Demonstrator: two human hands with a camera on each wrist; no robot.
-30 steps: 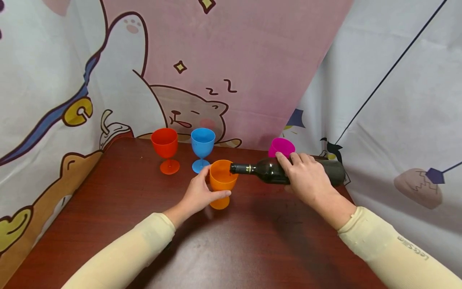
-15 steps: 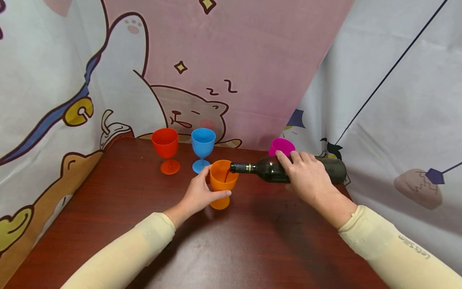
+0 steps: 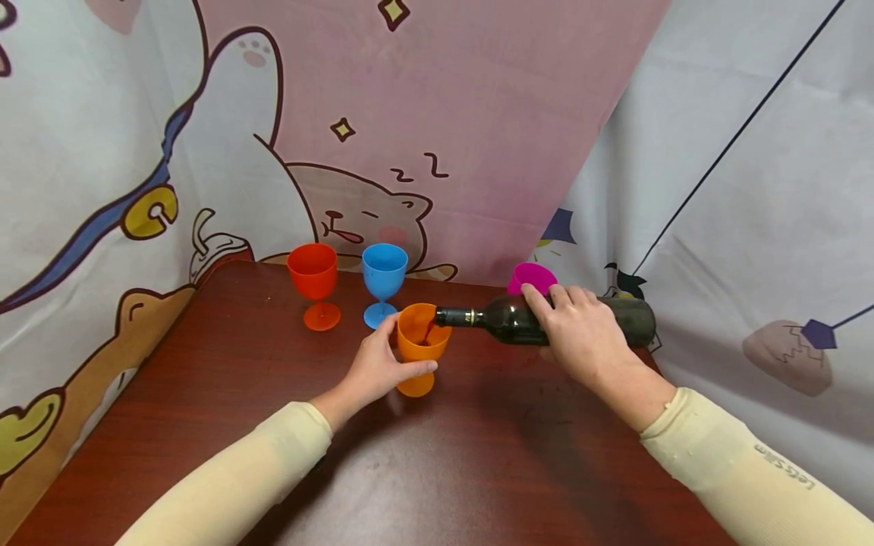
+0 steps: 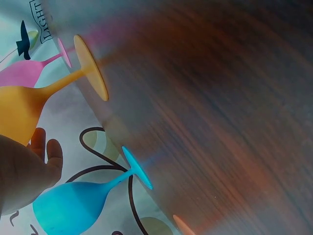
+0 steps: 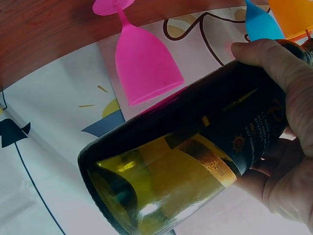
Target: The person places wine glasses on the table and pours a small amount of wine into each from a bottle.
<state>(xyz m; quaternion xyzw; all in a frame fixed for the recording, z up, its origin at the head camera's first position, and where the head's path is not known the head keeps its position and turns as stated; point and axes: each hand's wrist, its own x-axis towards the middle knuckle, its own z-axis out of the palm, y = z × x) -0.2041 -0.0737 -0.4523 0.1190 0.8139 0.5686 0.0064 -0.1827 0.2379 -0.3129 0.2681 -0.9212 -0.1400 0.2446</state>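
Bottle (image 3: 509, 320) across orange goblet's (image 3: 422, 354) rim

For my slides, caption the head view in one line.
Right hand grips a tipped dark bottle, red liquid streaming into the orange goblet held by the left hand.

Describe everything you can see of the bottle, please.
The bottle looks like dark glass, translucent yellow-green where light passes through. It has a dark label with pale lettering, a gold band and a dark neck with a gold ring. The right hand grips its body, tipped onto its side, mouth over the orange goblet, dark red liquid running in. Whether it touches the rim is unclear.
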